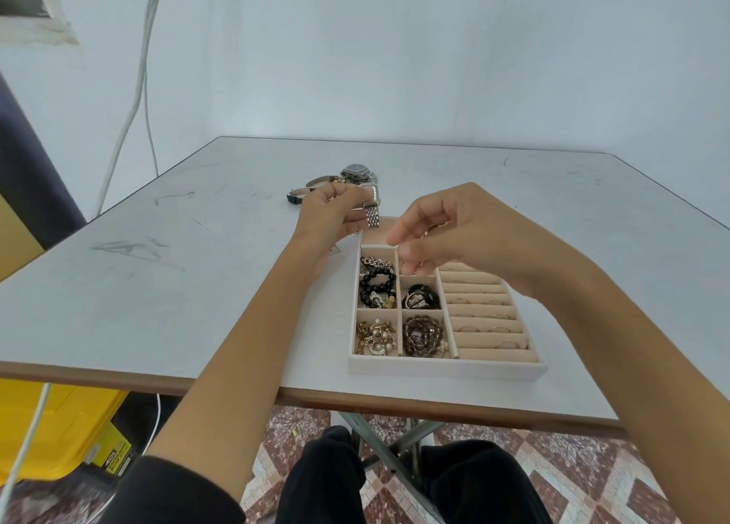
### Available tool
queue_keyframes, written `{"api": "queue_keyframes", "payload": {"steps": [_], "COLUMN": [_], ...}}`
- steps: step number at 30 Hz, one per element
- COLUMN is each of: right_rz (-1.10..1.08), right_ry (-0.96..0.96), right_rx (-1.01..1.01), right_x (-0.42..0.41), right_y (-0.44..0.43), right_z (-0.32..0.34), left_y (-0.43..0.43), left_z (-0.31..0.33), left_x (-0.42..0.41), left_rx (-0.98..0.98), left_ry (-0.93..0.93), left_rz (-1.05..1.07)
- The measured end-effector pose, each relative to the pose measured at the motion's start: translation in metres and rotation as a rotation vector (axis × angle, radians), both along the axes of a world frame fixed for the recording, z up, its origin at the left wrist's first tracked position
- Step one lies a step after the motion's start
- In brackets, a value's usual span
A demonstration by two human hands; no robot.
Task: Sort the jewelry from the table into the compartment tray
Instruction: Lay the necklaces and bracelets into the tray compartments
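On the grey table, loose watches lie just behind the left hand, which pinches a silver link-band watch over the far edge of the compartment tray. The right hand hovers above the tray's upper compartments with its fingers curled; I cannot tell whether it holds anything.

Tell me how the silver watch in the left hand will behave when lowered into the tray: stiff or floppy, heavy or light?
The silver watch is probably floppy: its link band hangs straight down from the left hand. It looks all metal, so it is likely heavy for its size. The shiny links may slip and bunch up in the tray.
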State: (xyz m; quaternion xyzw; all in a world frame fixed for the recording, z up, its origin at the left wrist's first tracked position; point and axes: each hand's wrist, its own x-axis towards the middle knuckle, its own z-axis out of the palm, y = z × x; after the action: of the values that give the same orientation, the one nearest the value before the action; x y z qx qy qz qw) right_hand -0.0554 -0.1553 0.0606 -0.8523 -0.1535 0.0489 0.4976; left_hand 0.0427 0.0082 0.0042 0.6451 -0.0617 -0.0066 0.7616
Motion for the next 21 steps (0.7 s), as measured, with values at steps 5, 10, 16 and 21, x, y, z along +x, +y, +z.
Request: {"api": "queue_keyframes", "payload": {"steps": [5, 10, 16, 21], "right_rz": [-0.002, -0.022, -0.057, -0.065], "right_ry": [-0.003, 0.016, 0.013, 0.017], "right_rx": [-0.098, -0.084, -0.130, -0.106], "right_x": [0.001, 0.004, 0.005, 0.001], "right_y": [-0.002, -0.004, -0.004, -0.002], "right_z": [-0.008, -0.017, -0.023, -0.022], "left_y": [-0.001, -0.001, -0.001, 0.000], "left_z": [0.000, 0.000, -0.001, -0.002], "left_x": [0.000, 0.000, 0.002, 0.003], "left_rx": [-0.001, -0.007, 0.005, 0.010], "left_ry": [0.004, 0.007, 0.010, 0.016], "left_rz": [0.004, 0.004, 0.009, 0.018]}}
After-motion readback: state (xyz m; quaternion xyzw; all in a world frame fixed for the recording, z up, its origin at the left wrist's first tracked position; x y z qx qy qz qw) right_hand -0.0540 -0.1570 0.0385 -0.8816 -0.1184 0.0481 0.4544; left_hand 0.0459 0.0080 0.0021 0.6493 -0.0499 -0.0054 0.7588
